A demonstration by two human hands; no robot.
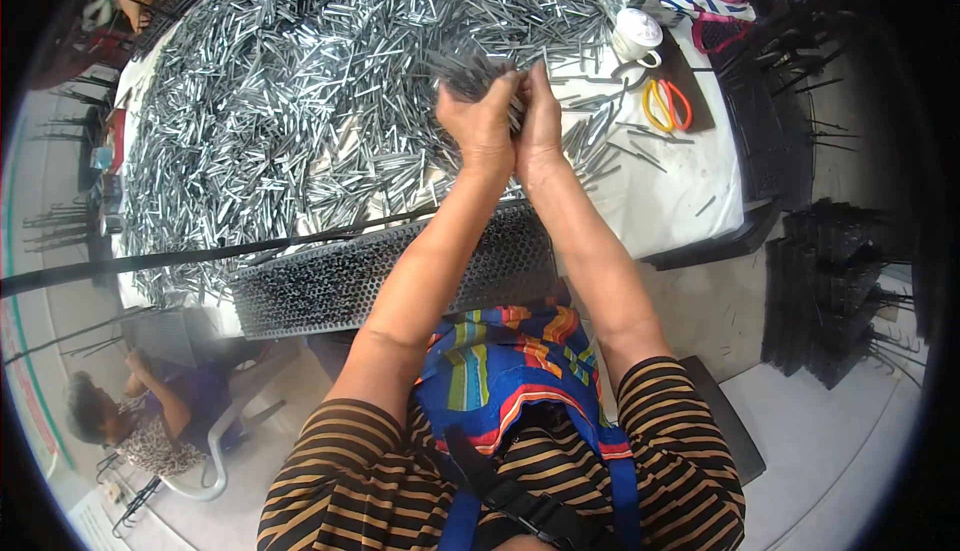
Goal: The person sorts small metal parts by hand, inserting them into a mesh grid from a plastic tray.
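Observation:
A wide heap of thin, shiny grey metal strips (330,61) covers most of the white-topped table (690,196). Over its right part, both my hands are close together, closed round a bunch of the strips (462,73) whose ends fan out to the upper left. My left hand (480,126) wraps the near side, thumb up. Pressed against it from the right is my right hand (541,116), its fingers partly hidden. Below my wrists, a black perforated tray (390,276) lies along the table's near edge.
Right of my hands are a white lidded cup (637,36) and scissors with orange and yellow handles (667,106). A dark cable (200,258) crosses the left side. Black racks (825,291) stand at the right. Another person (160,411) sits at the lower left.

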